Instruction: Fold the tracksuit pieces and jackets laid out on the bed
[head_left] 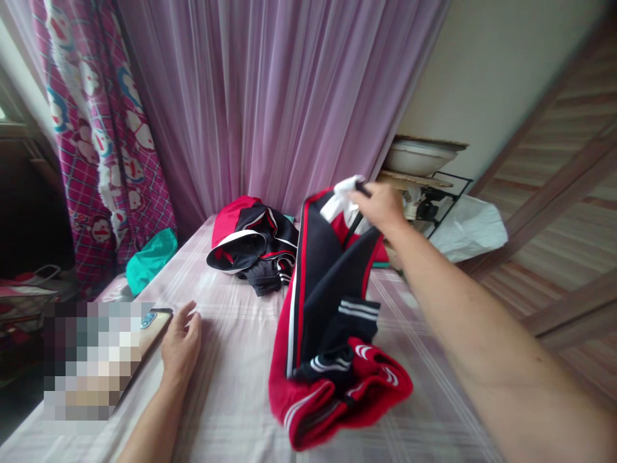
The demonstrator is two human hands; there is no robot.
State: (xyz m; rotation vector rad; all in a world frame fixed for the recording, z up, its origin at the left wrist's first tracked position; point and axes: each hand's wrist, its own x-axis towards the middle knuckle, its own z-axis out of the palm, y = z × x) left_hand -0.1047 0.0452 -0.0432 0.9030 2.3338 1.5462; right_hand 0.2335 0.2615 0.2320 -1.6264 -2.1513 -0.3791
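My right hand [380, 204] is closed on the white upper part of a red and black track jacket [321, 276]. From that grip the jacket hangs down over the bed, with its striped cuffs and red ribbed edge bunched low. My left hand [182, 341] is at the left of the bed, fingers loosely apart and nothing in them. Close beside it lies a phone [157, 321], partly covered by a blurred patch. Farther back is another red, black and white garment [255, 241], lying in a crumpled heap.
Pale checked cloth covers the bed [226, 386]. Purple curtains [270, 96] hang behind it, with a patterned pink curtain [101, 161] at the left. A teal cloth [152, 260] lies at the left edge. At right are a rack with a basin [419, 157] and a white bag [470, 228].
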